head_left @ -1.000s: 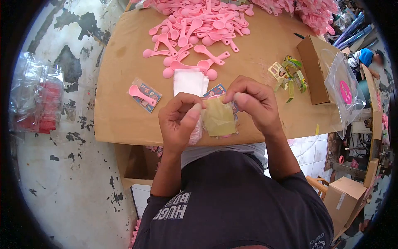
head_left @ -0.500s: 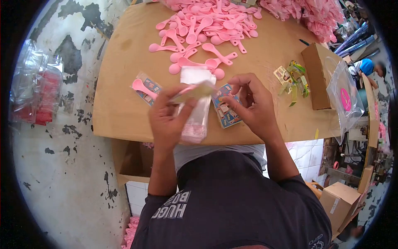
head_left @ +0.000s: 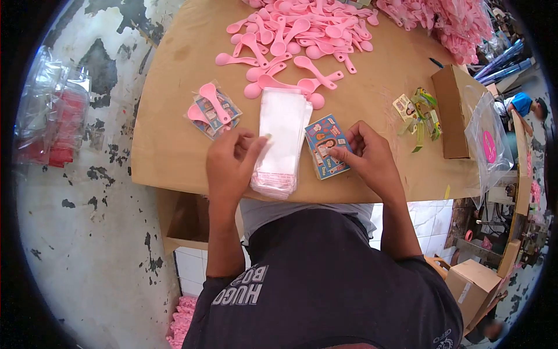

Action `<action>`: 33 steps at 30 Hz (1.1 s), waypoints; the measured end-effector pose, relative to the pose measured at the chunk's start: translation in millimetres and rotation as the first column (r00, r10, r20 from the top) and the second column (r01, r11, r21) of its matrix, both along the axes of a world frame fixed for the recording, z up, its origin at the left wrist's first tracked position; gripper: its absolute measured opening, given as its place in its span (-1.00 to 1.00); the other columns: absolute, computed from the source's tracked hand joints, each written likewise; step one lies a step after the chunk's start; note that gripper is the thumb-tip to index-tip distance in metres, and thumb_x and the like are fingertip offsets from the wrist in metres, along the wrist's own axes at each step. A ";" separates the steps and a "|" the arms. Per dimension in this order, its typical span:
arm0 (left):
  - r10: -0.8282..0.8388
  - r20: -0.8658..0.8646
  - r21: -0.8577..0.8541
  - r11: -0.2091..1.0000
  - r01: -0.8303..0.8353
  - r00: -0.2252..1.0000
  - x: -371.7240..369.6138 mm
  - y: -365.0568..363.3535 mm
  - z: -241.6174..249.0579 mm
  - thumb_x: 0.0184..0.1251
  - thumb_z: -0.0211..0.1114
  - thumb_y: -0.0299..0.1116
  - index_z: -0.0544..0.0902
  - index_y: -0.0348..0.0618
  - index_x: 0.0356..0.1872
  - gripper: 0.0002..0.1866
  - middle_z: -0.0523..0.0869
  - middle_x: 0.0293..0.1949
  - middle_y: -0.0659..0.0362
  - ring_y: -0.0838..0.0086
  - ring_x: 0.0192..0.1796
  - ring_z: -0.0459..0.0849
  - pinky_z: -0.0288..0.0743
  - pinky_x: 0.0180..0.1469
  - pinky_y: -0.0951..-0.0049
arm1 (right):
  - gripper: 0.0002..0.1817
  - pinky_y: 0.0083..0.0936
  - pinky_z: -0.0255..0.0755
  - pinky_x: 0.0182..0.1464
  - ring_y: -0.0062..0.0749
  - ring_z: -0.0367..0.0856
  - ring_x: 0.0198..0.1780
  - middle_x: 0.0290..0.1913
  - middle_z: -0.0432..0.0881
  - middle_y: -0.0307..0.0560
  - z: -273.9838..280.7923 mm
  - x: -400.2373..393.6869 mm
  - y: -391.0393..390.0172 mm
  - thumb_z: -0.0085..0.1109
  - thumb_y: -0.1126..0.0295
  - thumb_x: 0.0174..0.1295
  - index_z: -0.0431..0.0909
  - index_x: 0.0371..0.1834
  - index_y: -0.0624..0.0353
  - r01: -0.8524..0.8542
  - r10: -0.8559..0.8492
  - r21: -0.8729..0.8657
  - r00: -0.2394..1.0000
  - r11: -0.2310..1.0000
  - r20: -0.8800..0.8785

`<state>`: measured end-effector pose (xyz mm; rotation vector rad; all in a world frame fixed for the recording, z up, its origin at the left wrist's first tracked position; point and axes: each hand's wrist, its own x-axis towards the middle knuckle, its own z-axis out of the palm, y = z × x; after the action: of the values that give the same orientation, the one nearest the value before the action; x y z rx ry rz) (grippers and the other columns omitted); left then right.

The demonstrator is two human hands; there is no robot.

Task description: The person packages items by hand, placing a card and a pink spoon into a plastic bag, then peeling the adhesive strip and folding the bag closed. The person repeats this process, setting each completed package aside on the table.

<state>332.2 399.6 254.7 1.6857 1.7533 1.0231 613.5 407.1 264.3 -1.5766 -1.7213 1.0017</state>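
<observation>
My left hand [head_left: 229, 163] is at the left edge of a stack of clear plastic bags [head_left: 282, 125]. Its fingers are loosely bent and apart, and the thumb touches the top bag. On the right, a pile of blue printed cards [head_left: 327, 139] lies with my right hand [head_left: 372, 154] at its edge. That thumb presses on the top card while the other fingers curl along the right side. Beyond my left hand lie two packets of cards in clear bags [head_left: 232, 110], with a pink measuring spoon [head_left: 215, 103] on top and another pink spoon [head_left: 196, 114] beside it.
Loose pink spoons [head_left: 296, 35] are heaped at the far side of the table [head_left: 180, 75]. Bagged pink items [head_left: 447, 26] fill the far right corner. Green and yellow printed strips [head_left: 427, 110] lie near a cardboard box [head_left: 452, 113] and a clear bag [head_left: 488, 139].
My left hand has put the spoon and card packet down at the left, on the earlier one, and moved to the bag stack. My right hand has lowered onto the cards.
</observation>
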 end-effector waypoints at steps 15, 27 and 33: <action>0.016 0.153 0.157 0.987 -0.041 0.988 3.9 1.8 -20.2 0.44 0.40 -0.42 0.76 -0.42 -0.11 -0.80 0.74 -0.34 0.15 0.61 -0.29 0.61 0.48 -0.28 0.51 | -0.79 -0.48 0.43 -0.31 -0.55 0.56 -0.40 -0.35 0.71 -0.03 -9.8 16.0 -3.4 0.30 0.40 0.41 0.74 -0.01 0.30 0.110 -0.080 0.152 0.978 0.982 -0.193; 0.073 0.457 -0.004 0.997 -0.080 0.887 1.1 -10.3 -20.9 0.50 0.36 -0.42 0.75 -0.42 -0.05 -0.78 0.78 -0.21 0.14 0.64 -0.17 0.64 0.53 -0.12 0.58 | -0.80 -0.63 0.32 -0.39 -0.76 0.41 -0.43 -0.43 0.58 -0.29 3.9 2.5 2.5 0.26 0.34 0.48 0.61 -0.20 0.28 0.131 -0.075 0.160 0.945 0.978 -0.318; -0.053 0.354 0.245 0.969 -0.038 0.934 2.7 -6.6 -26.9 0.56 0.31 -0.40 0.72 -0.36 -0.19 -0.81 0.65 -0.28 0.25 0.68 -0.23 0.51 0.45 -0.21 0.58 | -0.70 -0.49 0.34 -0.34 -0.62 0.45 -0.41 -0.45 0.52 -0.22 24.2 -40.9 -6.6 0.13 0.25 0.58 0.52 -0.23 0.27 -0.093 0.056 -0.072 0.911 0.993 -0.408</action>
<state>334.9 392.9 227.8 1.5215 1.4263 1.4937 572.6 400.5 288.5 -1.2488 -1.4702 1.3541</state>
